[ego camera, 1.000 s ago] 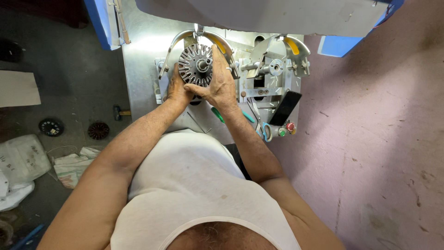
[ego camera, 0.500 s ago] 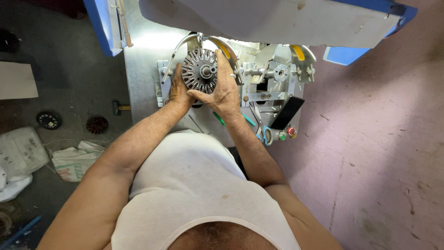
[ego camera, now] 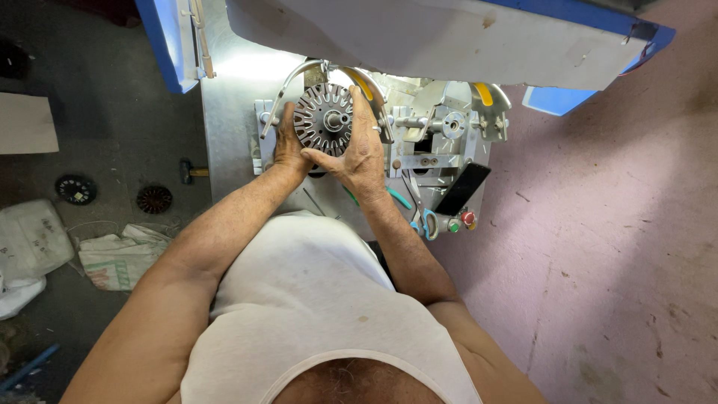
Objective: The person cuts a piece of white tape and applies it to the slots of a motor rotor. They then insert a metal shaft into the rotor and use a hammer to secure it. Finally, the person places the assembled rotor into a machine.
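Since a second ago your grip has barely shifted — your left hand and right hand clasp the slotted metal stator core from both sides, fingers grasping its rim, upright above the steel desk — just beside the winding fixture.

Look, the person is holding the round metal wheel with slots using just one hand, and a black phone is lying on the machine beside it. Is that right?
Not quite. Both hands hold the round slotted metal wheel: the left hand grips its left edge and the right hand wraps its right side. The head view shows this. The black phone does lie on the machine beside it.
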